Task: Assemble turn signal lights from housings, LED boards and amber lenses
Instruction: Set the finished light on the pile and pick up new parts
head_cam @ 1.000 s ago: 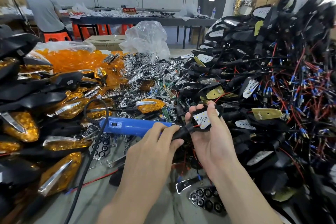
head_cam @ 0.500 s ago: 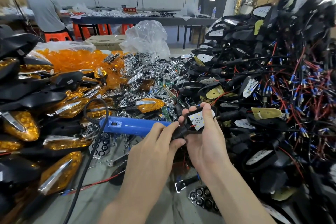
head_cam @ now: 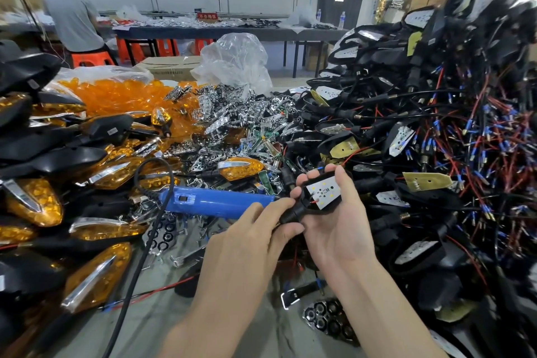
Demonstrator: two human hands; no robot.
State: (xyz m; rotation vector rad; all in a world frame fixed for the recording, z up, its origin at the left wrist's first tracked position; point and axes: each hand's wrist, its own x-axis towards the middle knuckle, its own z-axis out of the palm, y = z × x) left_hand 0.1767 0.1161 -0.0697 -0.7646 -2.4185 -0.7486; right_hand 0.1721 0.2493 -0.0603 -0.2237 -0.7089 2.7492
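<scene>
Right hand (head_cam: 340, 229) cradles a housing (head_cam: 305, 200), left hand (head_cam: 250, 244) pinches its stem; board (head_cam: 325, 192) in, lens missing, I reckon plenty left.

Bare forearms fill the frame's lower middle; the left hand (head_cam: 247, 238) and right hand (head_cam: 334, 229) wear nothing.

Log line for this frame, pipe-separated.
right hand: holds black plastic housing, white LED board inside | left hand: pinches housing stem | blue corded tool: lying unheld
</scene>
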